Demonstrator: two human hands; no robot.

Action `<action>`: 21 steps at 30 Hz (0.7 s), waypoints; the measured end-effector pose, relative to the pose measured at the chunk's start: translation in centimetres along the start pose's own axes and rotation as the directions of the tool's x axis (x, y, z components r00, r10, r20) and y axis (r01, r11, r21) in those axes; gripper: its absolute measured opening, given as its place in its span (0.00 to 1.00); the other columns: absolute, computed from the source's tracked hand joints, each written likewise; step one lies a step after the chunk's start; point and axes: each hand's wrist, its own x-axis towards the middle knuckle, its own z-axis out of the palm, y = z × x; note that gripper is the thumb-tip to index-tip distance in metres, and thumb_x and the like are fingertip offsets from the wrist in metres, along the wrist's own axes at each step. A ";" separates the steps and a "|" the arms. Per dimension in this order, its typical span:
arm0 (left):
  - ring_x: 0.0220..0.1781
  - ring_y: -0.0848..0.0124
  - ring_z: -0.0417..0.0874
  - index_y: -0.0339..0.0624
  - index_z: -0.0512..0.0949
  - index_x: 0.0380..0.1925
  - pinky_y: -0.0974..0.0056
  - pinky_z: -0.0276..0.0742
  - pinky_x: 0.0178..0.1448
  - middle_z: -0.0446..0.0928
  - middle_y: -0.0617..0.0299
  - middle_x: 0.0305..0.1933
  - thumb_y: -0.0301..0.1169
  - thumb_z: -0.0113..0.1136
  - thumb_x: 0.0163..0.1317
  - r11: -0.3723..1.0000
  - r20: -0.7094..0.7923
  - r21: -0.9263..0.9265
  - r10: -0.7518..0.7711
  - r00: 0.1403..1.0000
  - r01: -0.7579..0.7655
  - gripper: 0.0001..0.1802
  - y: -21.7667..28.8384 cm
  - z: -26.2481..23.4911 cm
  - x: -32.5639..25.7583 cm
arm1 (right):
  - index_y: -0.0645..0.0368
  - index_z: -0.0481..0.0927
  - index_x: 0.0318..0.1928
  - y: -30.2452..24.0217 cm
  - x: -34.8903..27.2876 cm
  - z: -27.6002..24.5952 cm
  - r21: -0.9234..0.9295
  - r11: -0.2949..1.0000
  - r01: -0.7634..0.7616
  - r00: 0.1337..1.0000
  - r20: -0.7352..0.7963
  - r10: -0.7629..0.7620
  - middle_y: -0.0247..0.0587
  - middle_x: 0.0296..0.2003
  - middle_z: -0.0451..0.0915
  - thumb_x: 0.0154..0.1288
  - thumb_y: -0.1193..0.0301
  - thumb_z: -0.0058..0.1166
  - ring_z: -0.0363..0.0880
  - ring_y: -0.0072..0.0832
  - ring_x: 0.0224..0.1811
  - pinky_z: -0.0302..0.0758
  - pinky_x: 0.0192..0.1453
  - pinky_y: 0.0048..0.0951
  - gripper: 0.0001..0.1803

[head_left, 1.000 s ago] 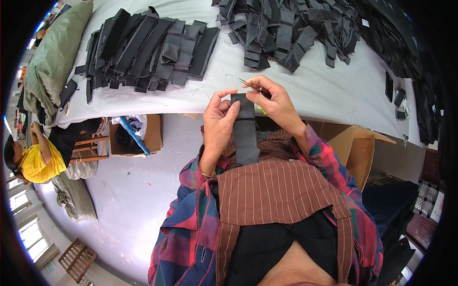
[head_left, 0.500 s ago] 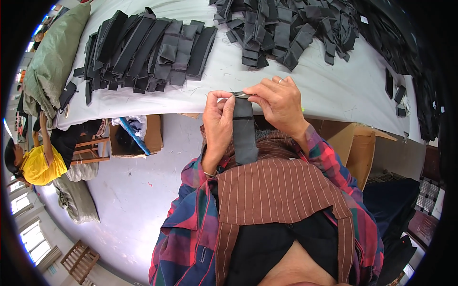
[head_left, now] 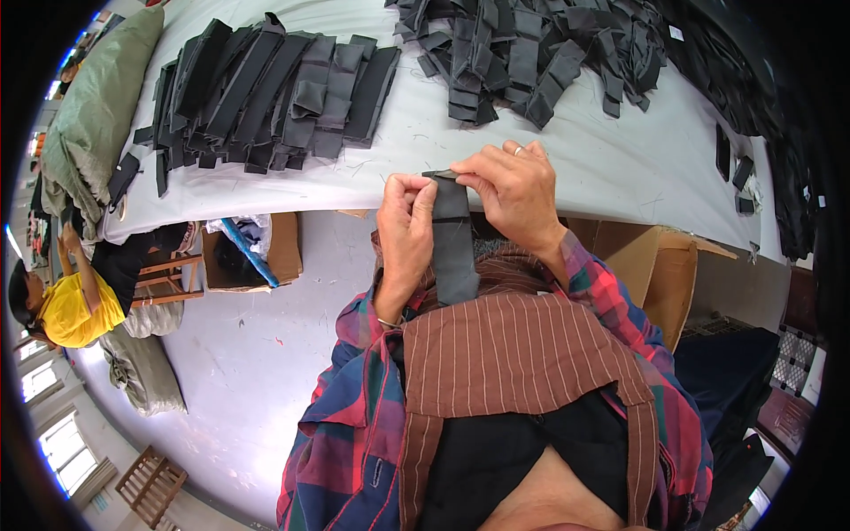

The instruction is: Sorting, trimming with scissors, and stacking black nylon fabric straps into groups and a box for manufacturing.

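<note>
A dark grey fabric strip (head_left: 454, 234) hangs from its upper end in front of the table edge, its lower end over my brown striped apron. My left hand (head_left: 408, 226) is closed, thumb and forefinger pinching the strip's upper left corner. Opposite it, my right hand (head_left: 513, 188) is closed in a pinch at the upper right corner, a ring on one finger. A small pale sliver shows at the right fingertips; whether it is a tool or the fabric's edge I cannot make out. The fingertips of the two hands nearly meet.
On the white-covered table (head_left: 345, 186) lie a row of dark fabric strips (head_left: 257, 97) at left and a loose heap (head_left: 522, 53) further right. Black cloth (head_left: 735, 71) drapes the right side. A cardboard box (head_left: 285, 252) stands below; a person in yellow (head_left: 81, 308) sits at left.
The right fingertips have shifted slightly at the strip's top edge, and the shiny sliver there shows less. The strip stays in place. The person at left has moved their arms.
</note>
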 end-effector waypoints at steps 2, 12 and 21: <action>0.31 0.83 0.69 0.37 0.68 0.36 0.77 0.65 0.33 0.72 0.67 0.29 0.27 0.52 0.65 0.997 -0.006 -0.077 0.017 1.000 -0.018 0.05 0.6 -0.1 -0.1 | 0.51 0.80 0.36 0.2 -0.3 0.3 0.188 0.965 -0.182 0.983 0.064 0.173 0.27 0.25 0.75 0.54 0.70 0.60 0.69 0.23 0.26 0.61 0.34 0.26 0.08; 0.27 0.85 0.70 0.36 0.69 0.35 0.80 0.64 0.30 0.75 0.69 0.27 0.28 0.54 0.65 0.934 0.085 -0.277 -0.208 0.974 0.224 0.07 1.6 -0.1 -0.4 | 0.64 0.77 0.39 -0.2 -0.9 1.1 0.703 0.331 -0.629 0.770 0.504 0.392 0.23 0.28 0.71 0.62 0.71 0.56 0.65 0.11 0.32 0.64 0.35 0.14 0.09; 0.25 0.75 0.76 0.39 0.72 0.30 0.70 0.74 0.31 0.78 0.60 0.27 0.34 0.49 0.67 0.826 0.094 -0.452 -0.330 0.939 0.336 0.11 -0.1 -2.2 -0.8 | 0.61 0.78 0.36 -0.1 -1.1 1.4 0.751 0.078 -0.656 0.707 0.575 0.412 0.22 0.26 0.73 0.63 0.68 0.56 0.65 0.08 0.25 0.61 0.27 0.14 0.08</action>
